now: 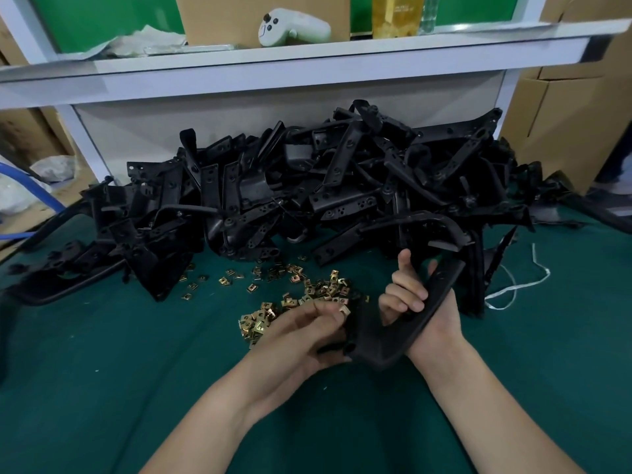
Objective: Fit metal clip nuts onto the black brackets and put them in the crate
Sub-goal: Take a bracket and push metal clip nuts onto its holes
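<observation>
- Readable writing: only on the tall yellow container [396, 15] on the white shelf [307, 59], and it is too blurred to make out.
- Right hand [410, 299] – fingers curled round the upper arm of a matte black, curved moulded bracket [383, 340], thumb up behind it. The bracket is held above the table, between both hands.
- Left hand [307, 333] – fingertips pinched on one brass-coloured folded sheet-metal clip nut [343, 311], right at the bracket's near end. Motion blur; whether it is seated I cannot tell.
- Loose clip nuts [307, 292] – small, square and shiny gold, scattered and heaped on the dark green felt-like table cover [102, 371], just beyond the left hand.
- Pile of black brackets [307, 186] – tangled flat strips with punched holes and curved arms, stacked against the white back panel, behind the nuts.
- White string [513, 289] lies looped on the cover, right of the pile.
- Also on the shelf: a white handheld controller [294, 27] with dark buttons, and a brown cardboard box [239, 18].
- More cardboard cartons [564, 114] far right; a blue hose [44, 193] far left.
</observation>
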Available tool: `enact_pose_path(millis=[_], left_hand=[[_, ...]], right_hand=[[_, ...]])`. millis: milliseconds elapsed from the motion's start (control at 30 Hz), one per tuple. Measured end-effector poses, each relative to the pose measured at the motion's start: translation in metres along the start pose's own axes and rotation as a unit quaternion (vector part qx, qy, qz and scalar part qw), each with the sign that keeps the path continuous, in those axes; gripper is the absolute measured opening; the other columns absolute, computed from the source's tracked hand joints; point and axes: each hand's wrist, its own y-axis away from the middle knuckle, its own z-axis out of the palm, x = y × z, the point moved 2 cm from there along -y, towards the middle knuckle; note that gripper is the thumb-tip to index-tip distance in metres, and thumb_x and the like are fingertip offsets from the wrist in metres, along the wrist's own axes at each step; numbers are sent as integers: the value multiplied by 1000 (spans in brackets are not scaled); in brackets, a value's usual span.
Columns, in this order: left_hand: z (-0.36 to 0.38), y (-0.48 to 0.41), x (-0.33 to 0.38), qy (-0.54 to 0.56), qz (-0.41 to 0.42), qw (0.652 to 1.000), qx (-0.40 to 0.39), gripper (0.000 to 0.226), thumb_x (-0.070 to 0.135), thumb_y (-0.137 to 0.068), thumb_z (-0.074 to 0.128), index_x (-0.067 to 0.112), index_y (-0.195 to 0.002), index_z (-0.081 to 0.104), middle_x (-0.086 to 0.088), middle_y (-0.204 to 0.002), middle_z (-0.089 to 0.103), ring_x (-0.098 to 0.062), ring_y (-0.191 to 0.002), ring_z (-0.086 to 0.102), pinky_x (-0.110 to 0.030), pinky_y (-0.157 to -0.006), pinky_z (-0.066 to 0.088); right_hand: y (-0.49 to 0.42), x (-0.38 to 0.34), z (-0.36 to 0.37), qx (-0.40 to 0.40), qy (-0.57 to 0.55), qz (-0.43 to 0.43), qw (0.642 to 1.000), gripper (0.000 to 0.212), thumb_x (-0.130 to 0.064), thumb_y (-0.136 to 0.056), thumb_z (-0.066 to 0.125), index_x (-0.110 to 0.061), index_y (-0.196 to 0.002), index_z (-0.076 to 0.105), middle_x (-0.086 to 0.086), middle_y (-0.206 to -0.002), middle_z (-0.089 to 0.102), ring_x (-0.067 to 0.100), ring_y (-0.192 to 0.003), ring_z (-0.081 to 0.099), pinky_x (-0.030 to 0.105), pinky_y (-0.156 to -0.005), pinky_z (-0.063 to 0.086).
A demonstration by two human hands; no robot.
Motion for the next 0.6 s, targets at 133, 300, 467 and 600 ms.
enact_pose_path(millis=[133,300,467,600], left_hand=[[3,-1,0,-39,23,998,42,15,21,-83,73,14,-96,77,-6,-96,72,-15,-88,69,-28,-79,58],[-9,-4,8,-137,123,965,188,12,20,-95,68,14,-104,72,-4,-93,73,-17,-88,66,-39,-89,54],[0,-1,4,-151,133,968,150,8,24,-97,66,20,-93,71,2,-89,71,-15,-86,66,-35,-81,56],[-6,-4,12,-8,132,977,169,12,18,-101,58,8,-101,65,-9,-100,75,-19,-81,70,-28,-72,59]], right_hand=[[-5,7,4,47,119,-23,992,57,-54,-103,33,-14,-90,71,-6,-49,34,9,-36,33,22,-39,36],[-10,12,6,78,106,-54,990,67,-75,-93,38,-18,-104,70,3,-79,66,21,-66,66,36,-74,56],[-9,18,8,93,139,-63,984,17,-36,-85,75,-21,-85,69,-6,-64,55,10,-50,54,27,-51,53],[-9,11,2,112,100,-63,987,9,-31,-92,67,-23,-88,65,-10,-58,41,7,-43,37,22,-43,41]])
